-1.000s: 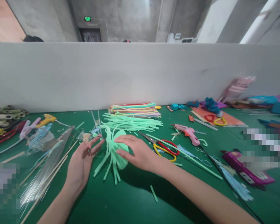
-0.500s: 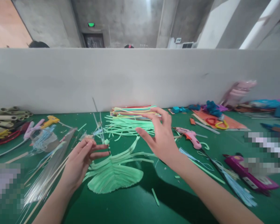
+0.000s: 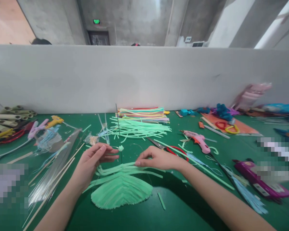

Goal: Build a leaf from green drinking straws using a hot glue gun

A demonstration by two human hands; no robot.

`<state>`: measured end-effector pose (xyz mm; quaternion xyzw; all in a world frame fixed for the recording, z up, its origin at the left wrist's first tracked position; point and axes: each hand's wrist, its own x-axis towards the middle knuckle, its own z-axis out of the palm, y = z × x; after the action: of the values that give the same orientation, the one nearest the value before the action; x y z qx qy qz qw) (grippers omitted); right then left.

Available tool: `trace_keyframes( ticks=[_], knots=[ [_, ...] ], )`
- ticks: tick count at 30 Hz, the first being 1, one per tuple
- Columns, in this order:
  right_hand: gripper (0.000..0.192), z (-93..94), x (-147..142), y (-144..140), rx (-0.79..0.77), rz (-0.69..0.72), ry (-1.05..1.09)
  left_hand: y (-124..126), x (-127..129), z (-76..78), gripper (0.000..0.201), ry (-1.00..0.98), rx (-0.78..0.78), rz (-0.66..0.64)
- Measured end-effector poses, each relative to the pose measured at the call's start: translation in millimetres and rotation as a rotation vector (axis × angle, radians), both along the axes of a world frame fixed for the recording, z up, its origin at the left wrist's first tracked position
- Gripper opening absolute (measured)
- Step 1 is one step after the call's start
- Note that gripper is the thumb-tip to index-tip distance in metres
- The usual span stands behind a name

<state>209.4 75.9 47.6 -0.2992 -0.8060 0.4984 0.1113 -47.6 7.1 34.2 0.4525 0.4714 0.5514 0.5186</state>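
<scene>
On the green table (image 3: 144, 218), the mint fringed fan (image 3: 121, 192) is lying spread flat while the right hand (image 3: 159, 158), raised half a second ago, is pinching a strip end and the left hand (image 3: 93, 160) is still gripping the wire stem (image 3: 118, 128).

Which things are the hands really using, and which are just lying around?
In use:
- left hand, pinching a thin wire with a small green bead
- right hand, fingertips on the green fringed piece

Lying about:
- pile of green strips
- scissors
- pink glue gun
- purple glue gun
- paper tubes
</scene>
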Motion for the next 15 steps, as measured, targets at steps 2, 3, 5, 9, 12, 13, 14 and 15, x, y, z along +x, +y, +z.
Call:
trace_keyframes(
  ticks=[2, 3, 5, 9, 12, 13, 14, 15],
  knots=[
    [0.045, -5.8, 6.8, -1.9, -0.018, -0.010, -0.026, -0.6, 2.7, -1.7, 0.028, 0.006, -0.008, 0.011],
    [0.047, -7.5, 10.0, -3.1, -0.027, 0.004, -0.048, -0.6, 4.3, -2.5, 0.027, 0.001, -0.013, 0.023],
    [0.046, -7.8, 14.3, -6.1, -0.009, 0.017, -0.081, 0.3, 7.2, -3.8, 0.027, 0.015, -0.014, 0.040],
    [0.036, 3.3, 11.2, -17.5, 0.404, -0.358, 0.077, 3.4, 10.4, -5.2, 0.033, 0.128, 0.008, 0.034],
    [0.019, 11.3, -2.3, -30.0, 0.767, -0.448, 0.233, 4.4, 11.4, -4.7, 0.034, 0.197, 0.049, 0.055],
    [0.017, 11.9, -8.4, -33.9, 0.824, -0.353, 0.234, 4.4, 11.6, -4.3, 0.034, 0.219, 0.068, 0.065],
    [0.019, 11.3, -14.9, -37.0, 0.848, -0.243, 0.194, 4.3, 11.7, -3.8, 0.033, 0.240, 0.087, 0.074],
    [0.022, 9.8, -21.5, -39.3, 0.853, -0.148, 0.128, 4.3, 11.7, -3.4, 0.032, 0.261, 0.106, 0.081]
  ],
)
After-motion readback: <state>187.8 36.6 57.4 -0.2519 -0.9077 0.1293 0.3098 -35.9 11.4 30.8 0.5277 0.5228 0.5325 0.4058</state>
